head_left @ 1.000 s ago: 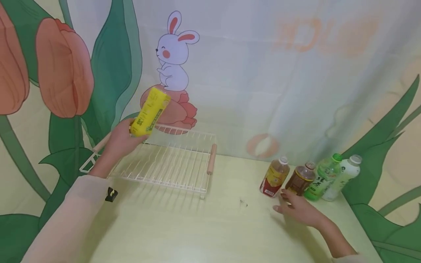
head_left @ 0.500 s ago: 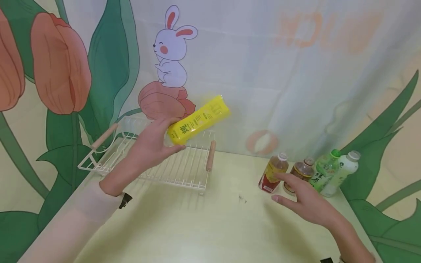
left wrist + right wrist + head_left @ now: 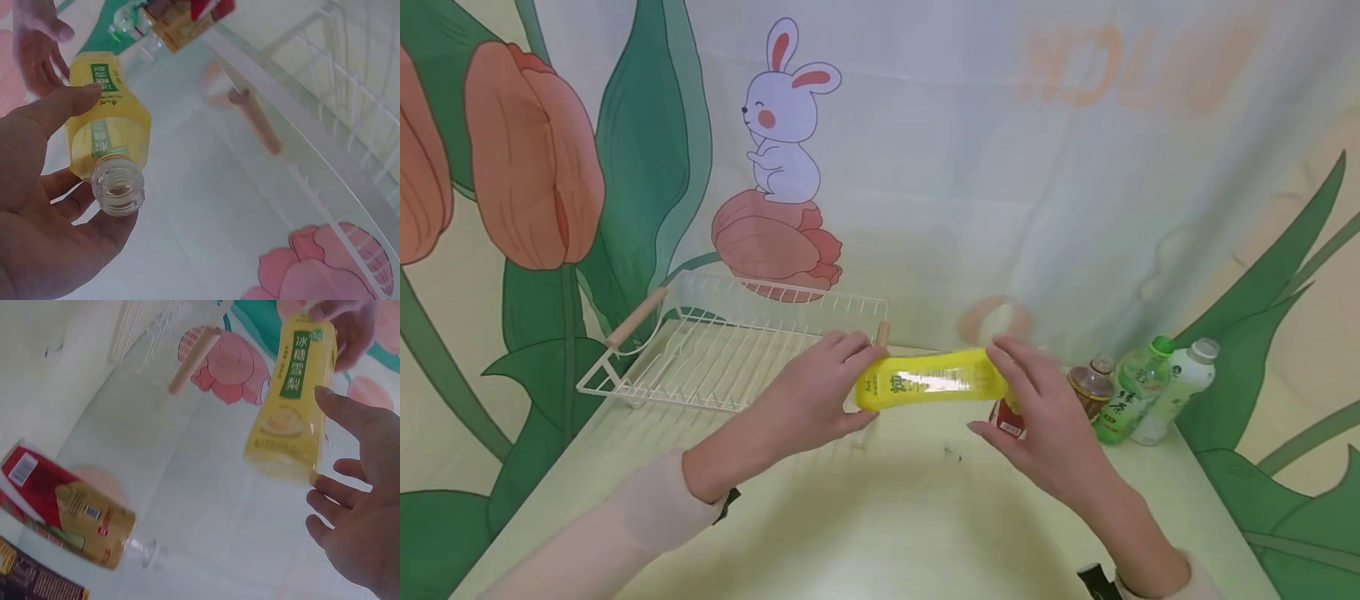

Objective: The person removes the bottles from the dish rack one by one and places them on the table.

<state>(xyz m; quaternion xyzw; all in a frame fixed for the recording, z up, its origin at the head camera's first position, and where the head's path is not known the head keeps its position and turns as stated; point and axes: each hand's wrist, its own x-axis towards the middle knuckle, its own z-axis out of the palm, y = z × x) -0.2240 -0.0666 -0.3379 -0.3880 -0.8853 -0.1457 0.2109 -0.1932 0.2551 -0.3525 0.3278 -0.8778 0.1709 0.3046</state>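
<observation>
A yellow-labelled drink bottle (image 3: 932,379) is held sideways in the air above the table. My left hand (image 3: 805,392) grips it by the neck end; in the left wrist view its threaded mouth (image 3: 119,190) has no cap. At the base end, my right hand (image 3: 1052,417) has its fingers spread, fingertips at or touching the bottle's edge. Its thumb stands apart below. Behind that hand, a bottle with a red and yellow label (image 3: 81,506) is mostly hidden in the head view.
A white wire rack (image 3: 597,383) with wooden handles (image 3: 637,318) stands at the table's back left. Along the back right are a brown-labelled bottle (image 3: 1092,387), a green-capped bottle (image 3: 1131,396) and a white bottle (image 3: 1183,387). A printed curtain hangs behind the table.
My left hand has carried the yellow bottle right and down, turning it from upright tilt to nearly level. My right hand has left the standing bottles and risen to its base.
</observation>
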